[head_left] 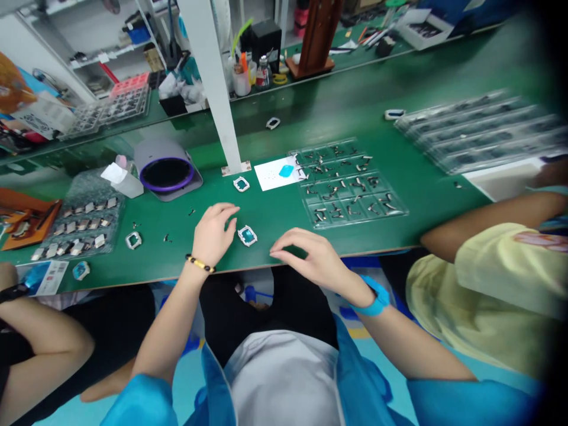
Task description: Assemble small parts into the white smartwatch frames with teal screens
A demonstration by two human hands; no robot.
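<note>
White-rimmed, one watch case (pixel 247 236) lies on the green bench (pixel 275 213) between two hands: left hand (pixel 215 232) beside it, right hand (pixel 306 254) farther off, each grip apart. Beyond the case sits one white card (pixel 270 176).

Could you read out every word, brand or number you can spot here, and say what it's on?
I can't read any text for certain.
White card: small dark marks, too tiny.
Packet at lower left: printed label, too blurred.
White printed package at upper left: dark print, too blurred.
Yellow sleeve: reddish print, unclear whether letters.
</note>
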